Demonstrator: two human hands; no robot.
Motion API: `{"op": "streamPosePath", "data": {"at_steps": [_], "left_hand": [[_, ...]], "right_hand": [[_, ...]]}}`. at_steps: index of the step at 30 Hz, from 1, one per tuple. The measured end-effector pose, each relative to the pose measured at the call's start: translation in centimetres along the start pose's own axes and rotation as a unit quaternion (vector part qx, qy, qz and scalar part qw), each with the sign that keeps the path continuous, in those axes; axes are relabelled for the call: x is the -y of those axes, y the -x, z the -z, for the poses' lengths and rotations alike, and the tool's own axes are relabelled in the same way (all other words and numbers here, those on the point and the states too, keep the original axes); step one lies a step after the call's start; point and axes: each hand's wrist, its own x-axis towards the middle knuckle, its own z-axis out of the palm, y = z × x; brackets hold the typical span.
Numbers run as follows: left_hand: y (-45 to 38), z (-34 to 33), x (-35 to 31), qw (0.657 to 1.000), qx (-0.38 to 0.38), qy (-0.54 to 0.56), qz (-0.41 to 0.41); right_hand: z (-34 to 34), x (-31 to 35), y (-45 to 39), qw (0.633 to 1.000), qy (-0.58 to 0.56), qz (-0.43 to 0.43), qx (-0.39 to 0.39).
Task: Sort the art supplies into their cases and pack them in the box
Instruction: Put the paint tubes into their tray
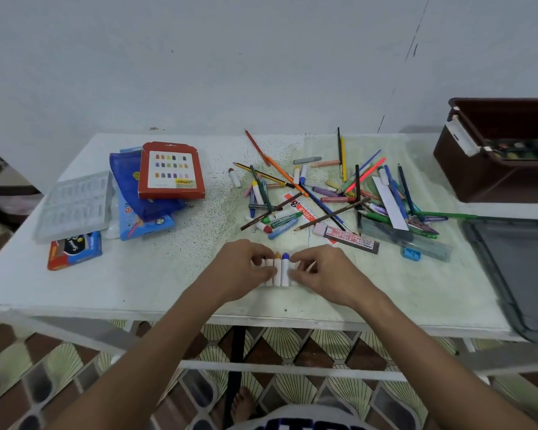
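Several white-wrapped crayons (278, 270) stand side by side near the table's front edge, with an orange tip and a blue tip showing. My left hand (243, 266) pinches the row from its left side and my right hand (322, 274) pinches it from the right. Behind them lies a scattered pile of pencils, pens and crayons (333, 193). At the left are a red cardboard case (171, 170), a blue mesh pouch (128, 178), a clear plastic tray (75, 204), a blue pencil box (146, 223) and a small orange-blue box (73, 249).
A brown plastic box (494, 178) stands at the far right, holding some items. A dark grey lid (516, 265) lies at the table's right front. A blue sharpener (411, 253) and a clear ruler case (404, 237) sit right of my hands. The white wall is close behind.
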Motion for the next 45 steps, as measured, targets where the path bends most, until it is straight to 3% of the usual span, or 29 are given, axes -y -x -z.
{"op": "streamPosePath", "data": {"at_steps": [14, 20, 23, 27, 30, 39, 45], "left_hand": [[-1.0, -0.6, 0.9, 1.0, 0.023, -0.006, -0.017], [-4.6, 3.1, 3.2, 0.994, -0.107, -0.036, 0.01], [-6.7, 4.5, 4.6, 0.993, -0.101, -0.052, 0.012], [-8.1, 5.0, 4.6, 0.999, -0.001, -0.04, -0.009], [-8.4, 5.0, 4.2, 0.999, 0.022, -0.03, -0.016], [-8.7, 4.6, 4.8, 1.0, 0.004, -0.001, -0.01], [-8.2, 5.6, 6.2, 0.996, -0.051, 0.068, 0.004]], "right_hand": [[-0.3, -0.8, -0.8, 1.0, 0.0, 0.017, 0.025], [2.6, -0.1, -5.2, 0.996, 0.003, 0.056, -0.066], [3.6, 0.0, -8.2, 0.994, 0.002, 0.057, -0.092], [4.0, -0.2, -10.5, 0.995, 0.047, 0.056, -0.062], [3.5, -0.7, -11.4, 0.997, 0.053, 0.045, -0.019], [3.4, -0.2, -12.2, 0.996, 0.078, 0.023, 0.042], [3.8, 0.0, -12.1, 0.998, 0.036, 0.045, 0.023]]}}
